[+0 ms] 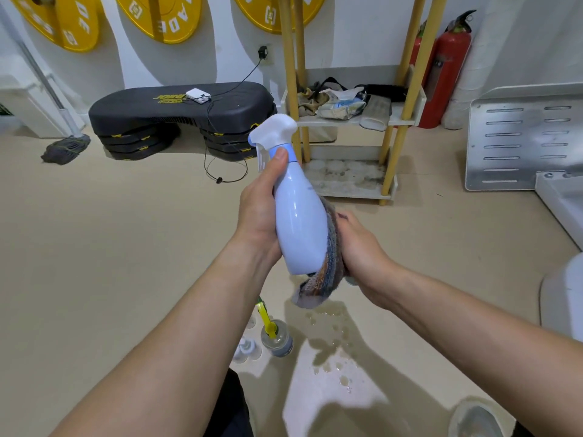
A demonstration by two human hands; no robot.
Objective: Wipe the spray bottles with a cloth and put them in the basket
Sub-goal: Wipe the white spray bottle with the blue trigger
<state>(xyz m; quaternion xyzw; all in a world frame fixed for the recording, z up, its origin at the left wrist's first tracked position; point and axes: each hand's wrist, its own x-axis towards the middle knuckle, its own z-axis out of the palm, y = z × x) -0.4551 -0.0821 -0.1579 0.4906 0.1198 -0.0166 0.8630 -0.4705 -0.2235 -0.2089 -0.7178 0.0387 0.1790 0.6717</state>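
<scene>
My left hand [257, 209] grips a pale blue spray bottle [298, 216] with a white trigger head, held upright in mid-air, thumb near its neck. My right hand [362, 247] presses a striped grey-brown cloth [328, 272] against the bottle's right side and lower end, fingers curled round the cloth. On the floor below stand a clear bottle with a yellow trigger [274, 335] and a small clear spray bottle [246, 350]. No basket is in view.
Water drops [334, 345] lie on the beige floor under my hands. A yellow-legged shelf rack [347, 121] with clutter stands ahead. A black step platform [179, 118] and a mop [63, 149] are to the left. Fire extinguishers [448, 67] and a metal panel [520, 140] are at right.
</scene>
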